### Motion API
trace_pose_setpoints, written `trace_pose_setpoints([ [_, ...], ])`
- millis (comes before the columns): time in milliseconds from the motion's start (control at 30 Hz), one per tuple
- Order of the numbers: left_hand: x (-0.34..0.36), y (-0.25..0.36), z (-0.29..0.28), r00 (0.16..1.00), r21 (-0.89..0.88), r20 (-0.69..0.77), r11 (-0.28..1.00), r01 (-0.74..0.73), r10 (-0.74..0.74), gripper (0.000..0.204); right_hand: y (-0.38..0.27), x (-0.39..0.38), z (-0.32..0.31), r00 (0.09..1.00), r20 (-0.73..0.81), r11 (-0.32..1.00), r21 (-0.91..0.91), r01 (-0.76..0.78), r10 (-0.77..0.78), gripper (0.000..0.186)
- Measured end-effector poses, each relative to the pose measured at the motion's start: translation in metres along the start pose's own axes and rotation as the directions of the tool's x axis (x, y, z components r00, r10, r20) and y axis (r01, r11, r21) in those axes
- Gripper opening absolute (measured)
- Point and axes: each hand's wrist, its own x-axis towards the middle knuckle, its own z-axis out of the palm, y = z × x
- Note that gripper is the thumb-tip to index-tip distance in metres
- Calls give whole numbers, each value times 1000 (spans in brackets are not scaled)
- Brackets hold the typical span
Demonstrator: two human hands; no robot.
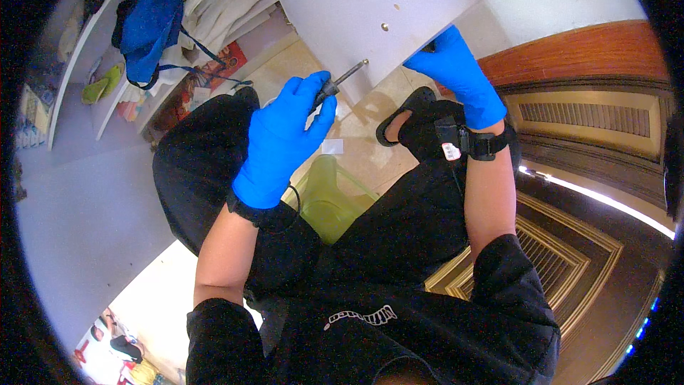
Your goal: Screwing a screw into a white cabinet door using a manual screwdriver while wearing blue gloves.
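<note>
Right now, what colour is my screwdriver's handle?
The screwdriver's handle looks black where it shows, in the head view.

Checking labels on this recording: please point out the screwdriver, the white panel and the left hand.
Screwdriver (350, 74): head view, on its metal shaft.
White panel (349, 11): head view, on its flat face.
Left hand (283, 130): head view, on its gloved back.
</note>
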Motion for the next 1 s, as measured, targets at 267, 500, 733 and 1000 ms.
trace_pose_setpoints([
  [267,1,2,2,1000,0,-1,1000,-2,2,26,7,2,1,999,-3,999,29,32,-32,30],
  [500,3,2,4,1000,-26,11,999,22,-21,25,2,1,-1,1000,-4,1000,15,28,-27,31],
  [733,4,1,8,999,-125,3,991,45,-45,23,3,0,-3,999,8,998,37,48,-48,30],
  [1000,3,-7,8,999,-196,3,979,53,-53,22,2,1,-1,1000,-4,999,20,28,-28,31],
])
